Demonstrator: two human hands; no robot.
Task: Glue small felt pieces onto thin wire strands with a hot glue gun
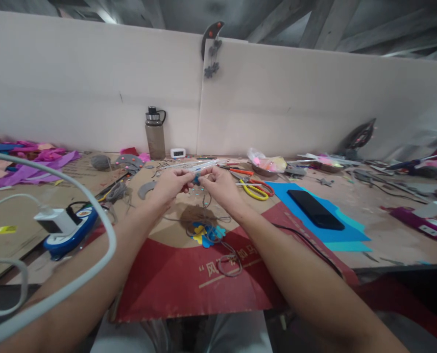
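My left hand (173, 185) and my right hand (220, 186) meet over the middle of the table, each pinching at a small blue piece (196, 178) whose exact kind is too small to make out. Thin grey cord (229, 267) runs in loops below my hands. Under them, blue, yellow and turquoise flower-shaped cut-outs (207, 234) lie partly beneath the cord. They rest on a red and brown cardboard sheet (189, 289). Just right of my right hand are yellow-handled scissors (257, 192) and an orange-handled tool (242, 171).
A bottle (155, 135) and a small digital clock (178, 153) stand by the white partition. Blue sheets (336, 239) carry a black phone (316, 210) at right. At left are a blue power strip (71, 233) and a white cable (108, 245) crossing in front. A purple glue gun (419, 223) lies far right.
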